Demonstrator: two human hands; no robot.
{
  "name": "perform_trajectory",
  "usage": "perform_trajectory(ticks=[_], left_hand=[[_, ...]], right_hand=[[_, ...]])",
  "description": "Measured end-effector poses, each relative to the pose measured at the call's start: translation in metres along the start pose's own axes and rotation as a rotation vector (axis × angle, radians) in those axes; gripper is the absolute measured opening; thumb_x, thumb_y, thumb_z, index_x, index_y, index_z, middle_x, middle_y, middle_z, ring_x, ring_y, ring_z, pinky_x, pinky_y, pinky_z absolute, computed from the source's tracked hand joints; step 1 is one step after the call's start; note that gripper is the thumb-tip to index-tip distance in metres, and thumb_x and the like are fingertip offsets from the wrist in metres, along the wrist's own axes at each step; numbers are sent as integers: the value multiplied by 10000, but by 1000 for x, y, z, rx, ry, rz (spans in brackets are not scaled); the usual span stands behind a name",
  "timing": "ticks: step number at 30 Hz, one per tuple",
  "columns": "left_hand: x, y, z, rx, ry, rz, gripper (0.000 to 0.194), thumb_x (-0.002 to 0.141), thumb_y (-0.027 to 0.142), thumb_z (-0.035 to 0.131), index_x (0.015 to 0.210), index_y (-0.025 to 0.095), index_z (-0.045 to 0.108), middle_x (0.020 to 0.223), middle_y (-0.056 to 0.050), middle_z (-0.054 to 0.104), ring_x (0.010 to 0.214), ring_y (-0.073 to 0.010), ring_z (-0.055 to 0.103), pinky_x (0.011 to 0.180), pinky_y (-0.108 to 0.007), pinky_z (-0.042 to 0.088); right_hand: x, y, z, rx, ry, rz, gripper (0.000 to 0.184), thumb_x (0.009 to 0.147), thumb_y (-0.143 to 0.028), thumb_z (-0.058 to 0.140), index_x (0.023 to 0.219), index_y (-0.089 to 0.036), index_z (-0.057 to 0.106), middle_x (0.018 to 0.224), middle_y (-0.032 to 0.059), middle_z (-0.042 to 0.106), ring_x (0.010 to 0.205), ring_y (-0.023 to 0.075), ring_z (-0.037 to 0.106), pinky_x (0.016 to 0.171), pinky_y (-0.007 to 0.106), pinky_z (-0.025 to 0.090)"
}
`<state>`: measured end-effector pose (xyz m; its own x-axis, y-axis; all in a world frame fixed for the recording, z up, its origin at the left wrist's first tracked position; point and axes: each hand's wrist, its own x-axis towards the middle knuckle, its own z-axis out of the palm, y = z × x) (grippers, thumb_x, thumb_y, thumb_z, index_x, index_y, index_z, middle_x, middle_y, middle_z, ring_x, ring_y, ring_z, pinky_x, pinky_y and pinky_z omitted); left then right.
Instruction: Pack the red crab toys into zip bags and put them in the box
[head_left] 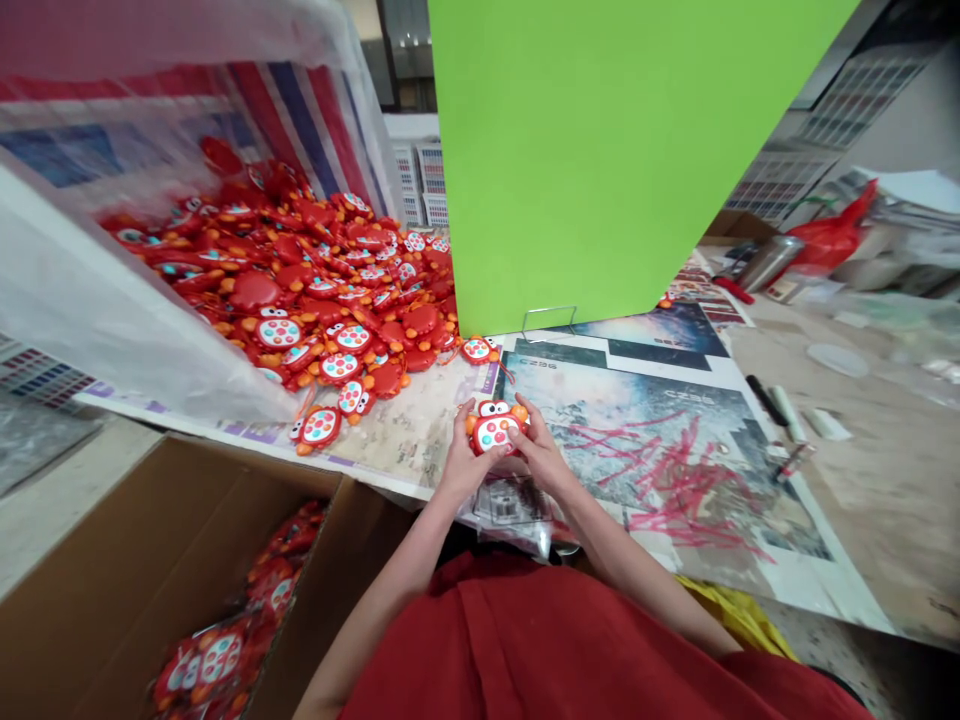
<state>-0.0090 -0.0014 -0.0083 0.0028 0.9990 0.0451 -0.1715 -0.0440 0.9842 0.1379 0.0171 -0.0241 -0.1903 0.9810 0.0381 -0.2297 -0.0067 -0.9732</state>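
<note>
Between my two hands, over the table's near edge, is a red crab-shaped toy (491, 432) with orange claws, bulging eyes and a white face of coloured buttons. My left hand (465, 455) grips its left side. My right hand (541, 452) holds the right side, its thumb lying on the button face. Just beyond lies another crab toy (477, 350) with a cord. A large heap of the same toys (330, 290) spills from a white-lined striped bag to the left. Below my hands, clear plastic packaging (517, 510) lies at the table edge.
An upright green board (600, 160) stands ahead, with a wire stand (549, 322) at its foot. At lower left, a cardboard box (150, 560) holds bagged crab toys (221, 655). Pens (786, 415), a metal flask (769, 262) and a red plastic bag (836, 235) lie right.
</note>
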Motion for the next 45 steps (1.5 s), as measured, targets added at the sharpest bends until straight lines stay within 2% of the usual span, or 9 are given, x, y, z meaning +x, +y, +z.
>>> perform_trajectory(ticks=[7, 12, 16, 20, 23, 29, 34, 40, 45], left_hand=[[-1, -4, -3, -130, 71, -23, 682, 783, 493, 697, 1356, 230, 438, 1327, -106, 566, 1123, -225, 612, 957, -339, 503], [3, -1, -7, -149, 106, -7, 451, 754, 435, 735, 1104, 195, 582, 1134, -75, 653, 1017, -206, 634, 901, -318, 511], [6, 8, -4, -181, 145, -73, 479, 770, 447, 714, 1149, 203, 553, 1125, -73, 660, 962, -198, 652, 859, -323, 528], [7, 17, 5, -189, 124, -126, 530, 827, 509, 642, 1258, 229, 513, 1235, -79, 625, 1027, -201, 647, 885, -323, 526], [5, 17, 9, -167, 26, -111, 565, 885, 551, 553, 1355, 252, 458, 1268, -79, 611, 1032, -204, 645, 879, -327, 528], [-7, -11, 5, 725, -175, 86, 286, 906, 329, 569, 1153, 189, 595, 1086, -110, 630, 1036, -269, 579, 939, -443, 458], [-8, -25, 12, 1355, -155, 207, 224, 888, 322, 602, 1048, 169, 633, 1080, -148, 577, 1041, -318, 511, 868, -456, 443], [5, -34, 12, 1411, -181, 265, 146, 900, 273, 594, 981, 158, 638, 1042, -144, 587, 1016, -300, 516, 880, -452, 425], [5, -48, 5, 1170, -127, 313, 179, 933, 201, 534, 1097, 146, 582, 978, -91, 629, 985, -237, 550, 920, -400, 429]], right_hand=[[-5, -4, -3, -167, -50, -62, 542, 908, -499, 566, 1399, -310, 437, 1353, 52, 555, 1158, 235, 586, 989, 411, 507], [-11, -5, 3, -281, 5, -176, 433, 917, -487, 555, 1291, -272, 528, 1280, 69, 585, 1145, 241, 574, 994, 406, 492], [-10, -16, 3, -496, -50, -293, 525, 918, -506, 552, 1388, -288, 472, 1336, 90, 548, 1222, 271, 530, 1052, 459, 442], [-8, -26, -1, -923, -151, -519, 694, 754, -444, 776, 1388, -340, 512, 1552, 68, 324, 1445, 381, 227, 1167, 591, 221], [-4, -31, -8, -972, -127, -569, 552, 847, -325, 670, 1379, -345, 526, 1537, 66, 357, 1407, 345, 319, 1156, 560, 267], [3, -41, -40, -711, 135, -408, 530, 844, -435, 652, 1329, -258, 533, 1292, 102, 586, 1201, 282, 536, 1056, 471, 422], [0, -46, -57, -552, 196, -274, 530, 786, -501, 713, 1222, -240, 566, 1220, 80, 636, 1074, 255, 608, 981, 432, 476], [-1, -42, -68, -522, 217, -187, 557, 765, -532, 728, 1193, -208, 581, 1188, 105, 656, 1044, 273, 626, 952, 466, 490], [2, -41, -75, -492, 128, -163, 576, 750, -523, 750, 1200, -200, 593, 1221, 106, 654, 1097, 276, 610, 990, 470, 468]])
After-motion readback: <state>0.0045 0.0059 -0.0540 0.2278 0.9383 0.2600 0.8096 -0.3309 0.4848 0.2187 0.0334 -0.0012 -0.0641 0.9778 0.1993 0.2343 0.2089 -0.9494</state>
